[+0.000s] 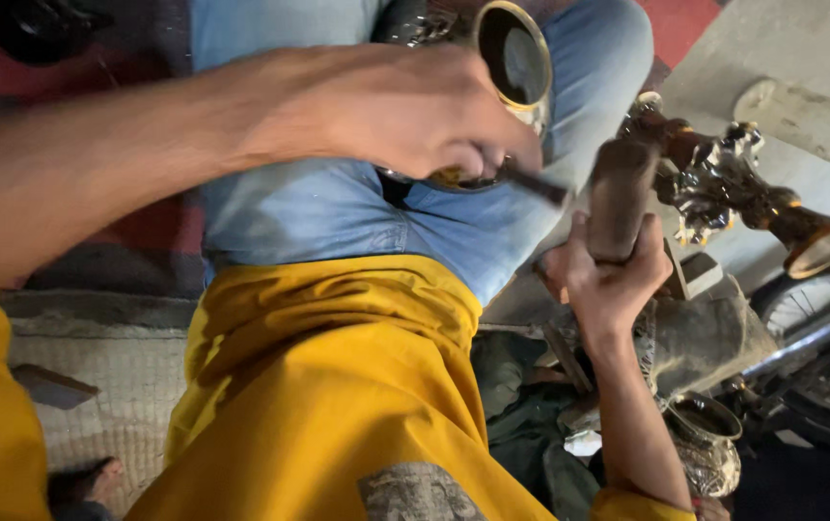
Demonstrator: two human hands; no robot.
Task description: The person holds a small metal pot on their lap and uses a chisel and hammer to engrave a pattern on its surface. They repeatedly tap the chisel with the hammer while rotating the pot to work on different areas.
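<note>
1. My left hand [405, 111] is curled into a fist around a thin dark tool [536, 185] (blurred, so I cannot tell its kind), tip pointing right.
2. Under that fist a brass-rimmed metal vessel [516, 58] rests on the blue-jeaned lap [338, 207].
3. My right hand [603, 280] grips a dark cylindrical block [620, 198] upright, fingers wrapped tight.
4. An ornate brass stand [733, 188] lies just beyond it, near a bicycle wheel [820, 299].
</note>
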